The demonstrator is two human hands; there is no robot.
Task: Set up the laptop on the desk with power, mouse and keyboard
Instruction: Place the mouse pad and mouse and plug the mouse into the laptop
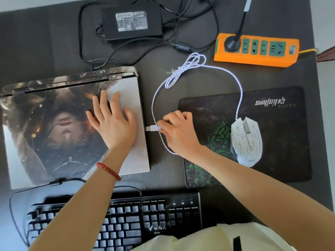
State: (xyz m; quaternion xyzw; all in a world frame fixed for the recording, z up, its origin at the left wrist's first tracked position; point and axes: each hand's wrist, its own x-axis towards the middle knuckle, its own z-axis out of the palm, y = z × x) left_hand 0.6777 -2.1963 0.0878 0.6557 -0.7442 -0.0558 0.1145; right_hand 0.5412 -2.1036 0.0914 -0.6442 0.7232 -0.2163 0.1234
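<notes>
The closed laptop (54, 124), its lid covered by a dark picture skin, lies at the left of the dark desk. My left hand (113, 122) rests flat on the lid with fingers spread. My right hand (178, 131) pinches the white USB plug (153, 128) of the mouse cable (190, 69), its tip right at the laptop's right edge. The white mouse (246, 141) sits on the black and green mouse pad (281, 138). A black keyboard (126, 221) lies in front of the laptop. The power brick (133, 22) lies behind it, its cord reaching the laptop's rear.
An orange power strip (257, 49) lies at the back right with a black round plug (232, 44) in its left socket. Black cords (192, 19) loop around the brick. A keyboard cable (16, 194) curves at the left. The desk's right edge runs past the mouse pad.
</notes>
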